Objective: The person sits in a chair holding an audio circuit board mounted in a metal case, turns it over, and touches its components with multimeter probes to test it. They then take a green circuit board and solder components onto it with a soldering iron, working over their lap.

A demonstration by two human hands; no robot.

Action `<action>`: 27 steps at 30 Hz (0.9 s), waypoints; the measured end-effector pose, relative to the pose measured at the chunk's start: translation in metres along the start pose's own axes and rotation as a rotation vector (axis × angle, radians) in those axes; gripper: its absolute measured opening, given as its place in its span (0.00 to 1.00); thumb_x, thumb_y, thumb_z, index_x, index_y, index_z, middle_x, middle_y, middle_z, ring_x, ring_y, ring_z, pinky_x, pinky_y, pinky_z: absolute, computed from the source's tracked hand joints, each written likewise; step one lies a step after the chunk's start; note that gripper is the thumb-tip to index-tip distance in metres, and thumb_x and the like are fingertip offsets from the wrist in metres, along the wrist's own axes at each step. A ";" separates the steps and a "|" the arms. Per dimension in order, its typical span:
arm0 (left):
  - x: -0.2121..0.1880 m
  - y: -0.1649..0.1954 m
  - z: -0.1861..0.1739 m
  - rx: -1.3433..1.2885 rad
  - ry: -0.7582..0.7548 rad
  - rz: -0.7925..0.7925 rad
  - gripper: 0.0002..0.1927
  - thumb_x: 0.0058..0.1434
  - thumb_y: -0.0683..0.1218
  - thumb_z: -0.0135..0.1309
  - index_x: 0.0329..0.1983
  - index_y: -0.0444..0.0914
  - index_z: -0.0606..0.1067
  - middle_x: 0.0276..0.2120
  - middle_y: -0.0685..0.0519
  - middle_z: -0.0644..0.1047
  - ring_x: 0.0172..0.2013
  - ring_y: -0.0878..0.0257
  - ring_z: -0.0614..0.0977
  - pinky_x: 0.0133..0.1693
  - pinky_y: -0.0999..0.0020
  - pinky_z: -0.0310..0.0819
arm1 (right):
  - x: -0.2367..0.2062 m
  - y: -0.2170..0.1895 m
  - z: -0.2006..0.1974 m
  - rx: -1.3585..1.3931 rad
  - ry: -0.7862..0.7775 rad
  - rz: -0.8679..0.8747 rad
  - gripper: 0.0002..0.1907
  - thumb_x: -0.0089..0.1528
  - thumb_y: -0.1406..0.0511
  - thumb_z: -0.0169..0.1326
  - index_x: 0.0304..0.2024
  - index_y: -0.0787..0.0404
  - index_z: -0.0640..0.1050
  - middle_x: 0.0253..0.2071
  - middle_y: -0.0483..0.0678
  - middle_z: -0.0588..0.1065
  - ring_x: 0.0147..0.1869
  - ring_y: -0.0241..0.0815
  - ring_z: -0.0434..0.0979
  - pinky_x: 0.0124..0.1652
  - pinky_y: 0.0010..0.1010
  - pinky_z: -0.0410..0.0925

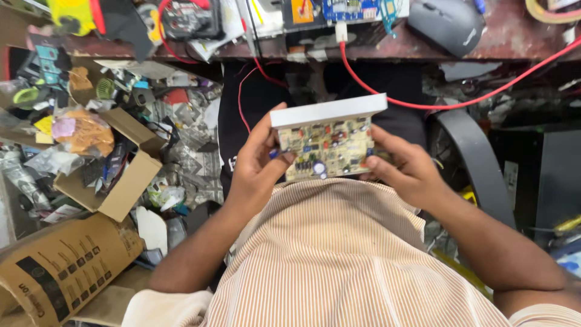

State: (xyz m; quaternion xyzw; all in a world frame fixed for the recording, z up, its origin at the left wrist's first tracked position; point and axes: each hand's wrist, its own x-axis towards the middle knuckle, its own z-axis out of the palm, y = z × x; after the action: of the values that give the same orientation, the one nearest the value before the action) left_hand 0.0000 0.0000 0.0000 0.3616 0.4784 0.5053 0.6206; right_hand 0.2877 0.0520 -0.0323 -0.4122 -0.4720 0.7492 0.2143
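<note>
Both hands hold a yellowish circuit board (330,145) with many small components and a white metal heat sink (328,111) along its far edge. My left hand (259,158) grips the board's left side, thumb over its lower left corner. My right hand (402,165) supports the right side from beneath, fingers along the edge. The board is held above my lap, over a striped orange-and-white shirt (339,254), just below the workbench edge.
A cluttered workbench (502,42) runs along the top with a grey computer mouse (446,23), red wires (460,104) and small boards. An open cardboard box (124,175) of parts and a larger brown carton (57,266) lie at left. A chair armrest (478,163) stands at right.
</note>
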 end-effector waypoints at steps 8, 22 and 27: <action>0.013 -0.001 -0.016 -0.084 -0.258 0.133 0.33 0.72 0.40 0.39 0.79 0.31 0.51 0.54 0.49 0.75 0.52 0.67 0.76 0.61 0.72 0.68 | -0.016 0.006 -0.009 -0.006 0.056 -0.099 0.31 0.70 0.74 0.46 0.75 0.73 0.57 0.66 0.56 0.69 0.61 0.42 0.75 0.53 0.32 0.75; 0.016 0.001 -0.024 0.029 -0.175 0.159 0.34 0.66 0.39 0.35 0.78 0.32 0.56 0.44 0.54 0.75 0.36 0.71 0.69 0.46 0.76 0.67 | -0.010 0.003 0.003 -0.029 -0.023 -0.185 0.38 0.65 0.74 0.53 0.76 0.74 0.54 0.69 0.59 0.67 0.65 0.43 0.74 0.55 0.34 0.75; -0.004 0.004 -0.019 0.020 -0.165 0.201 0.34 0.68 0.38 0.36 0.79 0.35 0.57 0.38 0.56 0.71 0.34 0.71 0.65 0.41 0.77 0.62 | -0.017 0.003 0.010 -0.070 0.018 -0.215 0.40 0.65 0.72 0.57 0.77 0.74 0.57 0.64 0.58 0.72 0.57 0.40 0.78 0.52 0.30 0.75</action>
State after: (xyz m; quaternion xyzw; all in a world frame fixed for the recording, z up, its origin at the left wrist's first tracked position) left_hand -0.0192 -0.0032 -0.0006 0.4541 0.3921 0.5288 0.6003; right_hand 0.2896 0.0331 -0.0254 -0.3729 -0.5376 0.7013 0.2832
